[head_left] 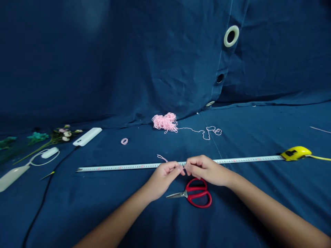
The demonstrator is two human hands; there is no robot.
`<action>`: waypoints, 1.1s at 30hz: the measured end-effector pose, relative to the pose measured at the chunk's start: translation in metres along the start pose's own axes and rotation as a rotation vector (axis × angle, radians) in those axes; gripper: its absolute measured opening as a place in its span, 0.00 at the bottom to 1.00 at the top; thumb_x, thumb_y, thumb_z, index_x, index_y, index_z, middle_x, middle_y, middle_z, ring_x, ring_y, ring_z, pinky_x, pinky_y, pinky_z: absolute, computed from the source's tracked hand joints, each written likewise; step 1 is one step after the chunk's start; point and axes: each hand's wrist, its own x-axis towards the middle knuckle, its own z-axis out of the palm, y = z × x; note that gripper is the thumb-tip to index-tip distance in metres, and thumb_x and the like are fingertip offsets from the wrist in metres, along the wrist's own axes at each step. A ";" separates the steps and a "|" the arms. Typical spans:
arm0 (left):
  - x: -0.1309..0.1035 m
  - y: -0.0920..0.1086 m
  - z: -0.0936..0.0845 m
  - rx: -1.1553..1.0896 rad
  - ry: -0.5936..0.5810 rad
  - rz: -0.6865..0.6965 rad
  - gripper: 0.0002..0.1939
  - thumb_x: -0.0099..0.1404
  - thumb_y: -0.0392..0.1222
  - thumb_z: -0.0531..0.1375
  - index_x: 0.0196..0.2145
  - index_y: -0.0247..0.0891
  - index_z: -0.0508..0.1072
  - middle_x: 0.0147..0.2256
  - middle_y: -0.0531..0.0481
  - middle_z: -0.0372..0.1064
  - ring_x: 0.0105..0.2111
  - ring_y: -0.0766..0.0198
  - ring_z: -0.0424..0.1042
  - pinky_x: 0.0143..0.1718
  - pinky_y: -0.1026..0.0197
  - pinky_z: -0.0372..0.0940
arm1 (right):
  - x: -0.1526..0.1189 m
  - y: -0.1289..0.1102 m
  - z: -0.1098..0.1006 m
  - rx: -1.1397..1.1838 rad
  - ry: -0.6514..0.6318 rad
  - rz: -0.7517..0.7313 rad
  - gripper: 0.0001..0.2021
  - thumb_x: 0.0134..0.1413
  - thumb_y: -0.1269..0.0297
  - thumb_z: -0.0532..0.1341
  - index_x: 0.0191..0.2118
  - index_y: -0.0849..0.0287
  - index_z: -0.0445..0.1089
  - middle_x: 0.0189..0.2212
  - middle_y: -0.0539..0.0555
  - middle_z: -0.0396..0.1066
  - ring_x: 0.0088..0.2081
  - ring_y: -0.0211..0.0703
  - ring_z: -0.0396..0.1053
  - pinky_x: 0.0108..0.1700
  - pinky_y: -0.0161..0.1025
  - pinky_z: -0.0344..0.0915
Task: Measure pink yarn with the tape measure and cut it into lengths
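Observation:
My left hand (pixel 165 177) and my right hand (pixel 208 169) meet fingertip to fingertip over an extended tape measure (pixel 116 167). Both are closed in a pinch. A short piece of pink yarn (pixel 162 157) sticks out behind my left hand, and its other end is hidden by the fingers. What sits between the fingertips is too small to make out clearly. Just below the hands lie red-handled scissors (pixel 190 194), blades toward the left. The yellow tape case (pixel 296 153) rests at the right end of the blade.
Farther back lies a tangled pink yarn bundle (pixel 165 122) with a loose strand trailing right. A small yarn coil (pixel 124 141) is left of it. At left are a white device (pixel 87 136) with a black cable (pixel 43 199), artificial flowers (pixel 66 134) and another white corded device (pixel 12 177).

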 end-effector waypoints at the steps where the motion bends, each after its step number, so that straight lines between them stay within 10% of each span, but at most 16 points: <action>1: 0.001 -0.002 -0.001 -0.031 0.018 -0.020 0.21 0.71 0.58 0.59 0.34 0.37 0.76 0.19 0.59 0.50 0.19 0.68 0.49 0.23 0.64 0.46 | 0.000 0.001 -0.003 -0.007 0.023 0.009 0.17 0.70 0.52 0.56 0.35 0.60 0.71 0.22 0.45 0.62 0.25 0.35 0.56 0.29 0.34 0.54; 10: 0.006 -0.005 -0.010 -0.250 0.200 -0.041 0.20 0.70 0.59 0.61 0.38 0.37 0.73 0.15 0.64 0.43 0.15 0.72 0.41 0.17 0.67 0.40 | -0.018 -0.009 -0.001 -0.559 -0.125 0.029 0.12 0.49 0.55 0.74 0.34 0.55 0.77 0.23 0.44 0.65 0.23 0.34 0.58 0.26 0.34 0.48; 20: 0.013 -0.011 -0.020 -0.434 0.260 -0.064 0.20 0.67 0.59 0.64 0.38 0.37 0.71 0.19 0.64 0.39 0.17 0.74 0.38 0.18 0.69 0.39 | -0.016 -0.007 0.010 -0.666 -0.110 -0.057 0.13 0.48 0.63 0.75 0.41 0.53 0.79 0.38 0.53 0.73 0.43 0.50 0.68 0.51 0.46 0.60; 26: 0.017 -0.009 -0.035 -0.597 0.166 -0.103 0.20 0.65 0.57 0.68 0.39 0.38 0.70 0.22 0.64 0.38 0.18 0.75 0.37 0.17 0.70 0.39 | -0.018 -0.015 -0.001 -0.314 -0.181 0.007 0.09 0.61 0.62 0.67 0.46 0.54 0.74 0.41 0.53 0.73 0.40 0.43 0.69 0.43 0.39 0.64; 33: 0.018 -0.010 -0.031 -0.373 0.398 0.080 0.21 0.66 0.60 0.65 0.37 0.39 0.70 0.20 0.63 0.42 0.17 0.74 0.42 0.18 0.70 0.42 | -0.004 0.004 0.020 0.513 -0.207 0.059 0.19 0.57 0.55 0.72 0.44 0.60 0.68 0.34 0.52 0.73 0.30 0.35 0.68 0.33 0.33 0.65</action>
